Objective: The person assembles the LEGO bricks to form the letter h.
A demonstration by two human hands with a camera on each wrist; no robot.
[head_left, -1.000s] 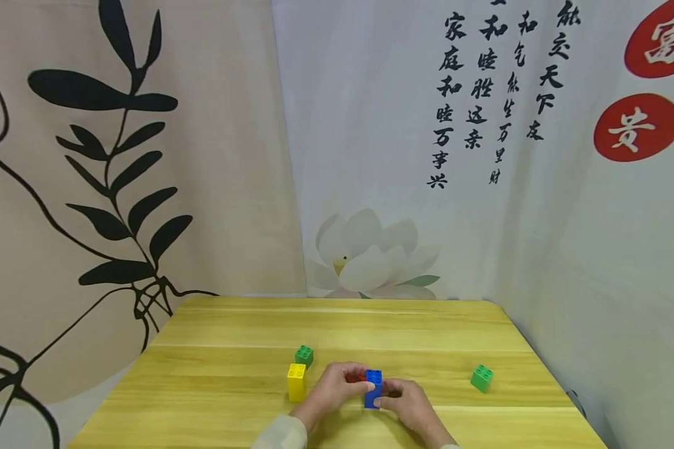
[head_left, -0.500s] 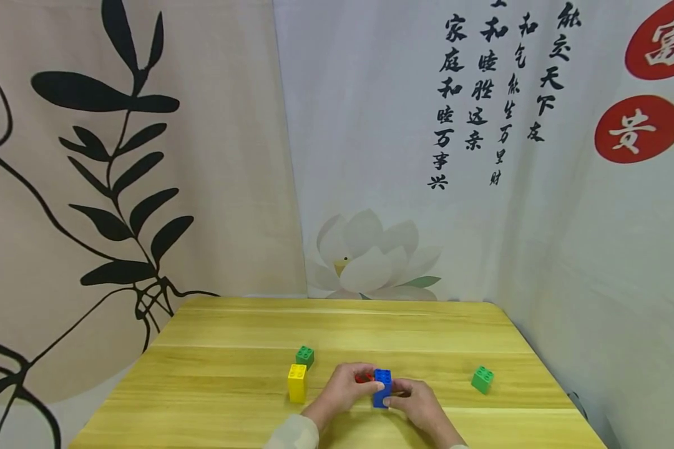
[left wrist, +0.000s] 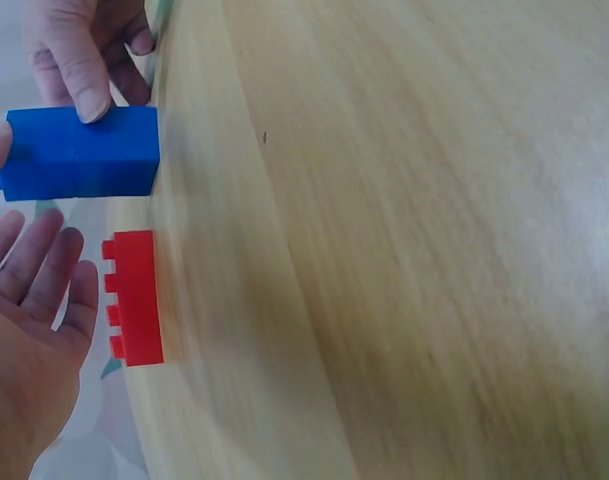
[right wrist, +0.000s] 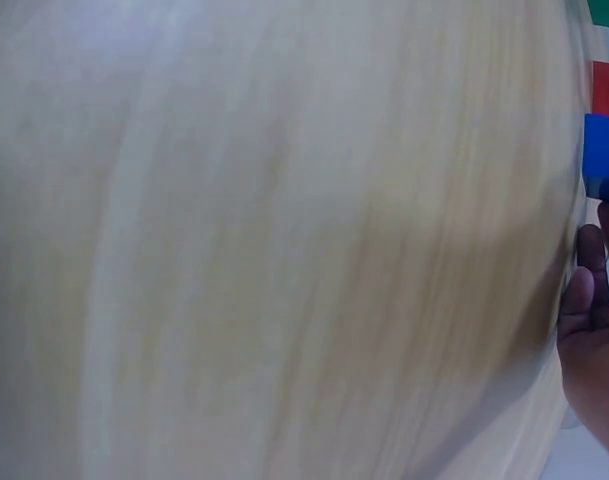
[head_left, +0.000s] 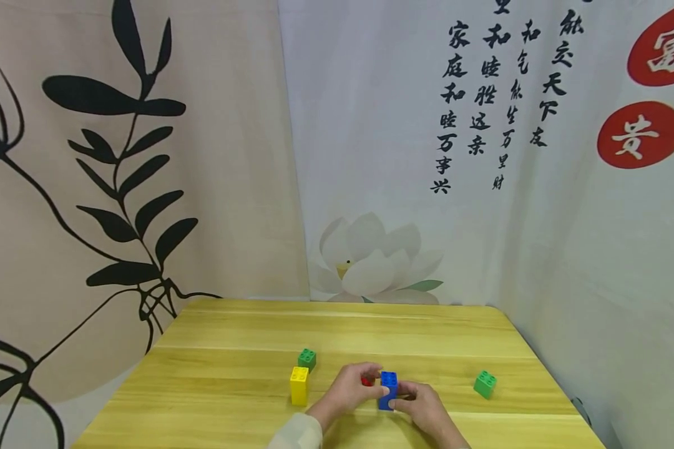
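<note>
A tall blue block (head_left: 388, 385), made of two blue toy bricks stacked upright with studs on top, stands between both hands. My left hand (head_left: 349, 385) holds its upper part, thumb on the near face; the left wrist view shows the other fingers spread loosely. My right hand (head_left: 425, 406) grips the lower part from the right, thumb on the near face and fingers behind. A red brick (left wrist: 140, 298) with a row of studs lies beyond the left hand, apart from the blue block and mostly hidden in the head view.
On the wooden table (head_left: 230, 374), a tall yellow block (head_left: 299, 386) stands at the left with a green brick (head_left: 307, 358) just behind it. Another green brick (head_left: 485, 384) sits at the right. A printed cloth (head_left: 247, 156) hangs behind the table.
Both hands have moved to the right with the blue block between them, away from the yellow block. The view has shifted slightly. The yellow and green bricks stay on the table.
</note>
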